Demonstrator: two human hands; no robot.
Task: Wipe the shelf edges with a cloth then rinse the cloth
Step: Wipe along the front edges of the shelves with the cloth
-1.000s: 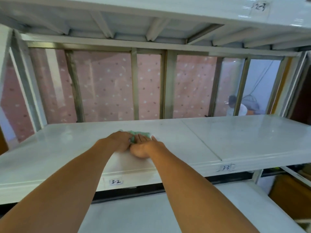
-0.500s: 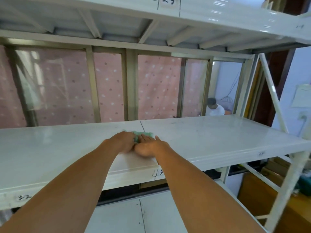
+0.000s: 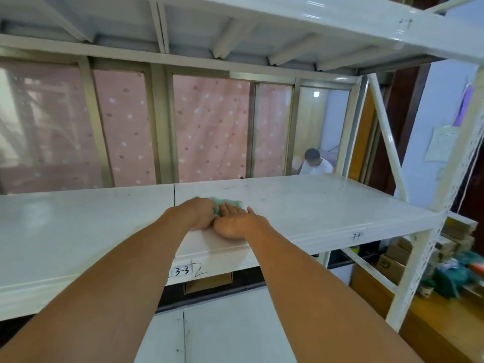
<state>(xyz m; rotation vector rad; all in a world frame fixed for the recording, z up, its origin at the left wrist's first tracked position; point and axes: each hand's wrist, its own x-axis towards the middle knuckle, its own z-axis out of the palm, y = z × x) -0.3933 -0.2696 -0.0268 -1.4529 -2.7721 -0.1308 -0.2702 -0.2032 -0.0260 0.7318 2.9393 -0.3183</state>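
- L hand [image 3: 199, 213]: fingers curled down, gripping near-left part of cloth [image 3: 230, 202].
- R hand [image 3: 237, 222]: flat, fingers straight, pressing on cloth's right part; heel of palm rests on shelf [image 3: 327, 205].
- Hands touch side by side; both forearms reach in over shelf's near edge.
- Cloth: green, bunched, mostly hidden under hands, only far bit shows. Lies on shelf top, just right of seam [image 3: 174, 195] btwn panels, set back from near edge.
- Shelf's front lip: 3-3 tag [image 3: 182, 271] by seam, below hands; 2nd tag [image 3: 356, 236] further right, writing too small to be sure.
- Upper shelf [image 3: 288, 14] overhead; lower shelf [image 3: 222, 331] under arms.
- Post [image 3: 416, 271], white, perforated, at shelf's right end.
- Far side: pink dotted curtain [image 3: 209, 127] behind frames; person [image 3: 317, 165] in white top at far right.
- Boxes [image 3: 392, 260] low on right, blurred.
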